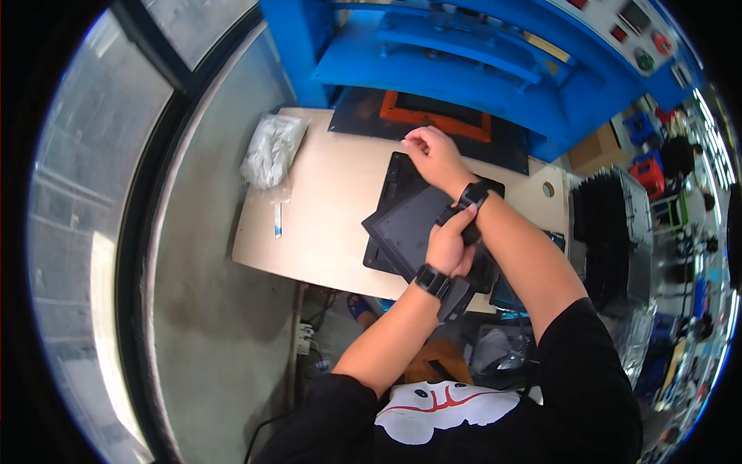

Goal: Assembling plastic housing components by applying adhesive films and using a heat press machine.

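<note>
Fingers (456, 224) curled — left hand (448, 246) gripping right wrist (473, 195)

From where I stand, the desk (332, 224) lies bare at 9 o'clock of the dark trays (406, 224), up to the white bag (272, 149) at 10. The blue press (464, 69) walls off 12 o'clock; a black stack (607, 232) blocks 3.
</note>
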The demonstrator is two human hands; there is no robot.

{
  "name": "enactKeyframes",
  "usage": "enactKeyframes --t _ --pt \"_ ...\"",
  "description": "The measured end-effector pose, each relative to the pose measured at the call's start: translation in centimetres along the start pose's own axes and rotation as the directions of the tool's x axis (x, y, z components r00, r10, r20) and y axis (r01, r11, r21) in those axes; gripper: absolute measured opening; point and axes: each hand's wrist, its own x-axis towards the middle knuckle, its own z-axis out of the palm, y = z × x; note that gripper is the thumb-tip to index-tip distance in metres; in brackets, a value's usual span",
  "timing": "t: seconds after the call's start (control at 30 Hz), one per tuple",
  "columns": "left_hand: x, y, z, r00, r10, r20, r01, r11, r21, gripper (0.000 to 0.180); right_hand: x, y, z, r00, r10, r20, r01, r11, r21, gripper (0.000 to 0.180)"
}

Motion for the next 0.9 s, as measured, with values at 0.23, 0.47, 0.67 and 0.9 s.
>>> enactKeyframes --t 0.23,0.47,0.67,0.9 --pt "2.0 4.3 -4.3 0.995 0.067 -0.073 -0.042 0.955 0.294 0.09 3.9 3.2 2.0 0.962 -0.176 0.207 0.238 0.914 -0.328 0.034" --pt "-11.8 14.6 -15.8 0.83 0.495 0.255 -0.42 0.255 0.871 0.04 11.4 12.3 -0.8 0.992 0.112 0.063 -0.083 0.931 -0.356 0.06" --pt "-19.2 17.2 -27.5 0.778 0.623 0.083 -0.027 -0.098 0.995 0.023 16.9 15.0 0.6 0.947 0.263 0.185 -0.089 0.766 -0.636 0.085" --pt "-11.2 18.6 -29.2 0.625 0.752 0.208 0.227 -0.43 0.874 0.045 18.4 18.8 0.5 0.933 0.291 0.214 -0.011 0.615 -0.788 0.099"
